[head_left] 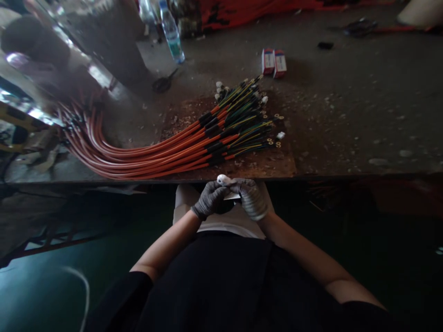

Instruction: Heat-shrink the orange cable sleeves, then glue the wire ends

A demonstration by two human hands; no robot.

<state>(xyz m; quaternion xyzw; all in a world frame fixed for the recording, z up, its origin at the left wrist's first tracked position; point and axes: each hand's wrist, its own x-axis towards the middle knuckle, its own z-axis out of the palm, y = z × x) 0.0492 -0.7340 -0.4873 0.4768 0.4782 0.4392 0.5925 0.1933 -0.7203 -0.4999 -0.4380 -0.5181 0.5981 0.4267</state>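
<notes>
My left hand (211,199) and my right hand (252,197), both in grey gloves, meet over my lap just below the table's front edge. Between them they pinch a small white item (224,180), whose exact kind I cannot make out; a pale flat piece shows under the fingers. Behind my hands a thick bundle of orange cables (155,159) curves across the table from the left. Black bands wrap the cables, and thin green, yellow and dark wires (247,131) fan out to ring terminals and white connectors (280,135) on a brown board (282,161).
Two small red and white boxes (274,62) stand beyond the wires. A plastic bottle (172,34) and a dark tool (163,84) are at the back left. Scraps litter the table (360,106). Part of a person's arm (420,13) shows at the top right.
</notes>
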